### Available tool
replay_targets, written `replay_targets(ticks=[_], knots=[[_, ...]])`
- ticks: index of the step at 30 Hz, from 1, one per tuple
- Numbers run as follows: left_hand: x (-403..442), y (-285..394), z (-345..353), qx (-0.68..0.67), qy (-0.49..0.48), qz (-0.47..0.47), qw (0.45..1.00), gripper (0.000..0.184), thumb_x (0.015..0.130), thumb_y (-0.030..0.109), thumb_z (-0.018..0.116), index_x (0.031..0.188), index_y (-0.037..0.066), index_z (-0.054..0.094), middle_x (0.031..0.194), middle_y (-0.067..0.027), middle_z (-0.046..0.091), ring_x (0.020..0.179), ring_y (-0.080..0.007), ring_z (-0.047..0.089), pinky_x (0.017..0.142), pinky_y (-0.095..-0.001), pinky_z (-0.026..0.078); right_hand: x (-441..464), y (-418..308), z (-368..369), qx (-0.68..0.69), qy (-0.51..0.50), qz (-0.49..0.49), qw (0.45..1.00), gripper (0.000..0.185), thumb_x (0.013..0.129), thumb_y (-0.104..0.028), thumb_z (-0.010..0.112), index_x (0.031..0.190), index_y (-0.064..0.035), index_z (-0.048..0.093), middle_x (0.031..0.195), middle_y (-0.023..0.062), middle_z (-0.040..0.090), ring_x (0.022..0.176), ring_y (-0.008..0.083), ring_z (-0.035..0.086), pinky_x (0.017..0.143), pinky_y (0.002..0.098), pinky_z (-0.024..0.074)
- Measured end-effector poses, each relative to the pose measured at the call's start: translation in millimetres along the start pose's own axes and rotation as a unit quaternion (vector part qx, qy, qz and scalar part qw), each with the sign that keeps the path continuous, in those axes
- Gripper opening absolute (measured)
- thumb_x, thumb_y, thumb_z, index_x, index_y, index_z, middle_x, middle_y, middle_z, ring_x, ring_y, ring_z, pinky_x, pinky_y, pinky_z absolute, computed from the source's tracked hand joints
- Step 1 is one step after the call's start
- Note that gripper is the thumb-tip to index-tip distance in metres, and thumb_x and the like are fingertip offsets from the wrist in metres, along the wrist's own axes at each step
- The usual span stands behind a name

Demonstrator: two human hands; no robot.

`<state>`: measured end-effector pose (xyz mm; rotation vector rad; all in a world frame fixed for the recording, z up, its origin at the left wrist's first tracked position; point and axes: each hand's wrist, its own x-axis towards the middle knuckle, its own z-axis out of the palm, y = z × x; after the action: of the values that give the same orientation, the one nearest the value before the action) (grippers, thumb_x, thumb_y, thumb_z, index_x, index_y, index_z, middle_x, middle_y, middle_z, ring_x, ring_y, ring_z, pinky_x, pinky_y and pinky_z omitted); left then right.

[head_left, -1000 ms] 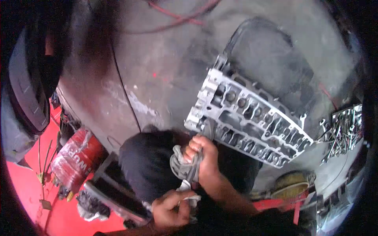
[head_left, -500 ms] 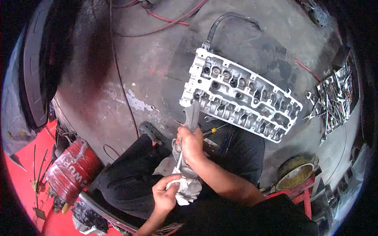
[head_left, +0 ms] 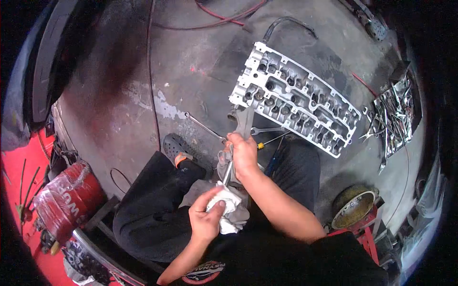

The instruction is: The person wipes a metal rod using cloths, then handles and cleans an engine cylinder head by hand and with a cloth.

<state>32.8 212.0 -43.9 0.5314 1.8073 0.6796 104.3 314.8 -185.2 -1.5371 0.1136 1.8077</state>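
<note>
My left hand (head_left: 206,217) is closed on a crumpled white cloth (head_left: 228,202), wrapped around the lower end of a thin metal rod (head_left: 228,174). Higher up, my right hand (head_left: 244,155) grips a grey cloth (head_left: 244,122) around the same rod, with a flap of cloth sticking out past the fingers. A ring-ended wrench (head_left: 205,126) reaches from the left to my right fingertips; whether it is held or lies behind them I cannot tell. Just beyond the hands, a metal cylinder head (head_left: 296,99) rests on the floor.
An open-end wrench (head_left: 267,130) and a yellow-handled screwdriver (head_left: 269,141) lie beside the cylinder head. Many wrenches fill a tray (head_left: 398,114) at right. A round bowl (head_left: 354,209) stands lower right, a red drum (head_left: 69,200) at left. A hose (head_left: 151,71) crosses the floor.
The view has shifted, so the cylinder head and both hands appear higher. The wrench left of my right hand now shows along its length. Both hands keep their grips on the cloths.
</note>
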Motion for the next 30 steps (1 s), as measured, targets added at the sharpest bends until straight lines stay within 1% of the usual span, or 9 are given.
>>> replay_targets(ticks=[2,7,11,12,14,18,19,24,30], knots=[[1,4,2,-0.088,0.024,0.019,0.996,0.033,0.085,-0.003,0.062,0.118,-0.002,0.061,0.106,-0.0066,0.066,0.091,-0.0114,0.06,0.083,-0.0243,0.047,-6,-9,4,0.008,-0.002,0.01,1.0,0.012,0.084,-0.016,0.06,0.084,-0.0075,0.052,0.064,0.0023,0.05,0.047,0.0131,0.046,0.042,0.0324,0.0445],[17,35,3,0.093,-0.019,0.04,0.995,0.035,0.084,0.0,0.059,0.119,-0.004,0.058,0.105,-0.0123,0.066,0.095,-0.0145,0.062,0.085,-0.0279,0.048,2,-33,11,0.045,0.001,0.049,0.998,0.016,0.087,-0.018,0.058,0.077,-0.0079,0.051,0.06,0.0031,0.049,0.046,0.0181,0.048,0.045,0.0352,0.0469],[41,69,17,0.091,-0.03,0.02,0.995,0.032,0.084,0.0,0.06,0.115,-0.006,0.059,0.097,-0.0145,0.067,0.09,-0.0157,0.062,0.082,-0.0289,0.049,27,-43,9,0.126,-0.02,0.094,0.987,0.019,0.084,-0.019,0.06,0.077,-0.0033,0.052,0.06,0.0065,0.05,0.044,0.0207,0.051,0.043,0.0378,0.0493],[45,83,21,0.15,-0.027,0.057,0.987,0.03,0.083,0.001,0.06,0.112,-0.006,0.06,0.097,-0.015,0.067,0.088,-0.0163,0.062,0.081,-0.0287,0.049,31,-46,10,0.132,-0.02,0.096,0.986,0.019,0.084,-0.019,0.06,0.077,-0.0033,0.052,0.06,0.0065,0.05,0.044,0.0207,0.051,0.043,0.0378,0.0493],[57,91,30,0.124,-0.021,-0.011,0.992,0.029,0.083,0.001,0.06,0.111,-0.006,0.061,0.097,-0.0153,0.067,0.086,-0.0162,0.063,0.08,-0.0282,0.049,40,-53,14,0.168,-0.01,0.127,0.978,0.019,0.083,-0.019,0.06,0.075,-0.0036,0.052,0.059,0.0082,0.05,0.045,0.023,0.051,0.044,0.0388,0.049],[70,110,51,0.145,-0.019,-0.031,0.989,0.028,0.083,0.0,0.059,0.111,-0.008,0.06,0.097,-0.0142,0.067,0.085,-0.0161,0.063,0.079,-0.0279,0.049,63,-49,8,0.179,0.008,0.119,0.977,0.019,0.083,-0.017,0.06,0.076,-0.0004,0.054,0.06,0.0106,0.052,0.044,0.0244,0.052,0.043,0.0389,0.0477],[69,113,55,0.142,-0.022,-0.045,0.989,0.028,0.085,-0.001,0.055,0.112,-0.007,0.059,0.102,-0.0117,0.066,0.089,-0.0161,0.062,0.083,-0.0282,0.049,61,-54,6,0.16,-0.003,0.143,0.977,0.017,0.085,-0.018,0.06,0.083,-0.002,0.056,0.063,0.0088,0.054,0.048,0.0219,0.055,0.046,0.0365,0.0493],[69,131,77,0.172,0.027,-0.075,0.982,0.027,0.083,-0.003,0.059,0.11,-0.007,0.061,0.095,-0.0099,0.067,0.081,-0.0112,0.06,0.074,-0.0246,0.049,57,-66,9,0.21,0.005,0.169,0.963,0.013,0.084,-0.014,0.06,0.08,-0.0044,0.054,0.063,0.0059,0.05,0.05,0.0202,0.051,0.045,0.036,0.0461],[75,148,84,0.17,0.037,-0.127,0.976,0.028,0.083,-0.004,0.059,0.111,-0.007,0.061,0.097,-0.0109,0.067,0.084,-0.0112,0.06,0.077,-0.0247,0.049,54,-77,13,0.244,0.03,0.204,0.948,0.013,0.084,-0.015,0.059,0.077,-0.0077,0.051,0.063,0.0034,0.049,0.05,0.0173,0.048,0.046,0.0344,0.0435]])
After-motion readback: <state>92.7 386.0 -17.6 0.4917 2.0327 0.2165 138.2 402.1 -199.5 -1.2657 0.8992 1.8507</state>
